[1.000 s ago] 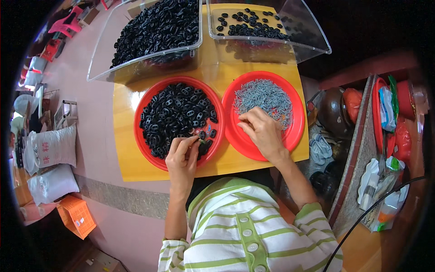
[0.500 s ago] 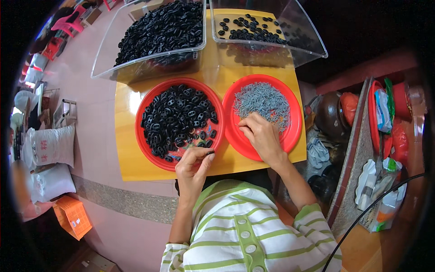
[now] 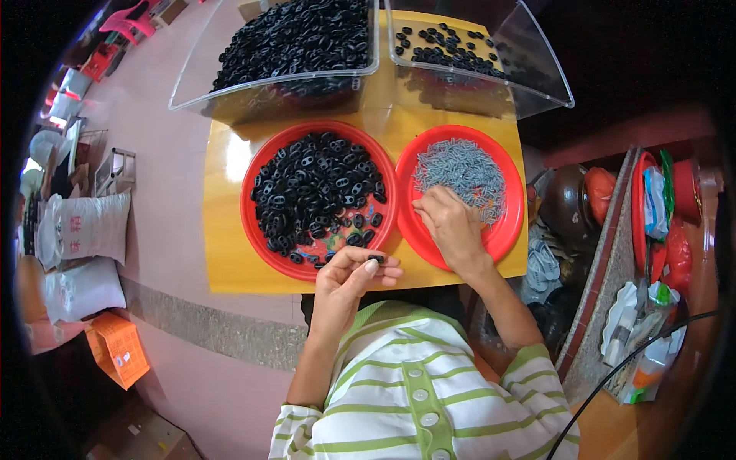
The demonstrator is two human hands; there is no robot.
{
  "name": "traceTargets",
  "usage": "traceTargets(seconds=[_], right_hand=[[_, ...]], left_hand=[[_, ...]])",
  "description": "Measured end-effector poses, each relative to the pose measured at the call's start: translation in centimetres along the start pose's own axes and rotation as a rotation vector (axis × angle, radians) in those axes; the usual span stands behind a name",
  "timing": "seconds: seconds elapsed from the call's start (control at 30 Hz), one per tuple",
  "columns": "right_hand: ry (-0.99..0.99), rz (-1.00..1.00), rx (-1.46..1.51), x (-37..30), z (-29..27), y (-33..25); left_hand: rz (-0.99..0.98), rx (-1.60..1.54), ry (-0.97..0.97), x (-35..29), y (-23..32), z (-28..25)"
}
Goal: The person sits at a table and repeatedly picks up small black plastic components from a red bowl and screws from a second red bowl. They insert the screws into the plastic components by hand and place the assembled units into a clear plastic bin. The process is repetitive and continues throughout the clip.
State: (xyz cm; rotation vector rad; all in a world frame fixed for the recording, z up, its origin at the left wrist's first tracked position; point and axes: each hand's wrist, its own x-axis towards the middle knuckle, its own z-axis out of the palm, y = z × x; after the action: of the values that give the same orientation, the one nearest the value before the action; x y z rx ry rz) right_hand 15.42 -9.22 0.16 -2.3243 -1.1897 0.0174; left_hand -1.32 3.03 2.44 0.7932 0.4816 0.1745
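My left hand [image 3: 349, 282] pinches a small black oval piece [image 3: 376, 259] between thumb and fingers, at the near right rim of a red round tray [image 3: 251, 244]. Many more black oval pieces [image 3: 307, 184], each with two holes, are heaped in that tray. My right hand [image 3: 454, 231] is over a second red tray [image 3: 512, 218], its fingertips pinched together at the near left side of a pile of small grey screw-like pins [image 3: 464, 172]. Whatever those fingertips hold, if anything, is too small to make out.
Beyond the trays on the yellow table [image 3: 230, 264] stand two clear plastic bins [image 3: 276, 84], [image 3: 529, 92] of black pieces; the left one is much fuller. White sacks [image 3: 88, 230] and an orange basket [image 3: 116, 349] are on the left. Jars and bags [image 3: 567, 199] crowd the right.
The view has shifted, so the table appears farther right. My left hand has turned and its other fingers have spread, still pinching the black piece. My right hand remains at the pins.
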Motion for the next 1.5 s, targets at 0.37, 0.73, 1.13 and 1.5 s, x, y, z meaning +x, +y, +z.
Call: traceTargets(seconds=[0.37,0.73,1.13,1.5], right_hand=[[-0.020,0.122,0.339,-0.1,-1.5,-1.6],[-0.168,0.403,1.369,-1.2,-1.1,-5.0],[-0.175,0.339,1.504,-1.4,0.4,-5.8],[-0.090,0.255,1.111,-2.3,0.4,-6.0]], left_hand=[[-0.024,-0.126,0.066,0.2,-0.4,-0.9],[-0.025,-0.113,0.077,0.4,0.1,-0.8],[0.016,-0.147,0.048,0.5,-0.3,-0.9],[0.002,-0.042,0.117,0.2,-0.4,-1.0]])
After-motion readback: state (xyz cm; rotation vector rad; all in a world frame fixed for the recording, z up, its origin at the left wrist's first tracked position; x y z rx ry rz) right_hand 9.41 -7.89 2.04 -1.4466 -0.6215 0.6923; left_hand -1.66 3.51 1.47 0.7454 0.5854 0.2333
